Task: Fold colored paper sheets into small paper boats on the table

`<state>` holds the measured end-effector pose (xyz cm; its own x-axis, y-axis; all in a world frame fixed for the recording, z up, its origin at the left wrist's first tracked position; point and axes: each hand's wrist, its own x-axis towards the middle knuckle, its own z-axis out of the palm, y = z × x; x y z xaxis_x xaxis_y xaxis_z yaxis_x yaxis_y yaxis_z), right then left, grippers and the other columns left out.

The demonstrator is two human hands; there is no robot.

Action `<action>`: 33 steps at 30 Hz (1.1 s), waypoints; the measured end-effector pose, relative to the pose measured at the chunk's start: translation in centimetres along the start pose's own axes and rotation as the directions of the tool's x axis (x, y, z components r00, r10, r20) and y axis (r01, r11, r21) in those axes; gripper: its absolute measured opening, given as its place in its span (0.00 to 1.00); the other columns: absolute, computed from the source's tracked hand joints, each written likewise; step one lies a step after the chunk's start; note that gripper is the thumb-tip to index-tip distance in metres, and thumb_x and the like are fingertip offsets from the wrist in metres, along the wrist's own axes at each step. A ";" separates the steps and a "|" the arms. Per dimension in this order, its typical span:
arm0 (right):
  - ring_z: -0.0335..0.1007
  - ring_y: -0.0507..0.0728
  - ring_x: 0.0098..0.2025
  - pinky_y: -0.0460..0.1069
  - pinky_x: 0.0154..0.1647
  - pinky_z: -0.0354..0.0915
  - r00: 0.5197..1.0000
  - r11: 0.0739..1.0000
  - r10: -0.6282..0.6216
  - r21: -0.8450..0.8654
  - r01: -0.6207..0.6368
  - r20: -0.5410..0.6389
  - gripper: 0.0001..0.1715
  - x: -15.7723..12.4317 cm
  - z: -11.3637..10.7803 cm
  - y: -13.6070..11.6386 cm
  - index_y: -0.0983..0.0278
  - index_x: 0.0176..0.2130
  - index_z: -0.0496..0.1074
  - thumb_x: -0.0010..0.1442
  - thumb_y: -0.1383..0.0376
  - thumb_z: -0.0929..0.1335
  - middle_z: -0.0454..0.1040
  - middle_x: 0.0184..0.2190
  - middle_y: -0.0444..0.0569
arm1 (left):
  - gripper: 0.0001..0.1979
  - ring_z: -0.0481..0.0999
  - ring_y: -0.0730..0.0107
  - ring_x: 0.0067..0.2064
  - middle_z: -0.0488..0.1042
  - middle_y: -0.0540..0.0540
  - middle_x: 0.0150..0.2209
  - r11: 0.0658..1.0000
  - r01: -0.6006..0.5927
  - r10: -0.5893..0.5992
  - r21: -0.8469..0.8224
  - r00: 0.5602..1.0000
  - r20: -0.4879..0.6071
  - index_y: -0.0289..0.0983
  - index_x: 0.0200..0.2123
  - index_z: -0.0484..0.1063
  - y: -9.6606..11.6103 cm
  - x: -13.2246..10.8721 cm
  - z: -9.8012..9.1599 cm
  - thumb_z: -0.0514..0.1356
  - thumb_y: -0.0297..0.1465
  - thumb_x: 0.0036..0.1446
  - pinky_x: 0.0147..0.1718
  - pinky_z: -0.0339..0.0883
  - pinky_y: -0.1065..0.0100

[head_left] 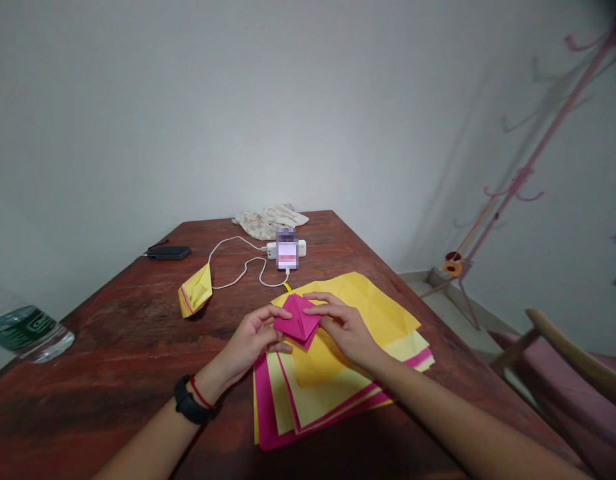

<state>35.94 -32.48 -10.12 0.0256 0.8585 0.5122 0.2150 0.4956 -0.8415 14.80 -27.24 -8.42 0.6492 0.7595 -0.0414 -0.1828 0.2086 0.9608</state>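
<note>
Where sheets (383,307) are stacked, folded pink paper (298,320) is held by the half-curled left hand (255,337) and right hand (347,328).

Phone (287,255) cabled. Crumpled cloth (268,221) placed behind phone; black device (169,253) and bottle (25,331) seen left of it; pink rack (522,177), chair (573,360) seen right.

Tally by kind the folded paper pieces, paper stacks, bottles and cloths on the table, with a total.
Folded paper pieces: 2 (a pink piece held between the left hand and right hand; a yellow piece)
Stack of paper sheets: 1
Bottle: 1
Crumpled cloth: 1
Total: 5
</note>
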 end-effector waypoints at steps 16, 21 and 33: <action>0.65 0.48 0.22 0.44 0.22 0.63 0.806 0.842 0.414 0.158 -0.515 0.424 0.23 -0.5 0.9 -0.5 0.64 0.34 0.68 0.51 0.51 0.76 0.71 0.24 0.40 | 0.31 0.77 0.71 0.28 0.81 0.46 0.31 0.960 -0.020 0.007 0.279 0.999 0.048 0.35 0.56 0.66 -0.5 0.2 -0.1 0.70 0.38 0.52 0.29 0.65 0.73; 0.64 0.49 0.22 0.44 0.23 0.60 0.780 0.880 0.413 0.015 -0.475 0.470 0.22 -0.6 0.5 -0.8 0.65 0.29 0.71 0.51 0.51 0.76 0.69 0.21 0.40 | 0.18 0.78 0.69 0.31 0.81 0.42 0.33 0.932 0.024 -0.062 0.362 0.994 0.094 0.31 0.38 0.78 0.1 0.0 0.0 0.69 0.40 0.52 0.32 0.66 0.71; 0.60 0.49 0.24 0.45 0.25 0.55 0.912 0.967 0.252 -0.056 -0.247 0.323 0.24 -0.2 0.2 -0.6 0.66 0.23 0.72 0.58 0.51 0.72 0.67 0.21 0.42 | 0.12 0.75 0.73 0.31 0.80 0.46 0.32 0.972 -0.035 0.030 0.234 0.999 0.027 0.32 0.31 0.78 0.1 0.2 -0.3 0.71 0.36 0.51 0.32 0.65 0.73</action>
<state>35.61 -32.92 -9.75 -0.2381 0.9505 0.1994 0.2566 0.2596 -0.9310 14.65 -26.85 -8.38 0.6631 0.7485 -0.0054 -0.0278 0.0319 0.9991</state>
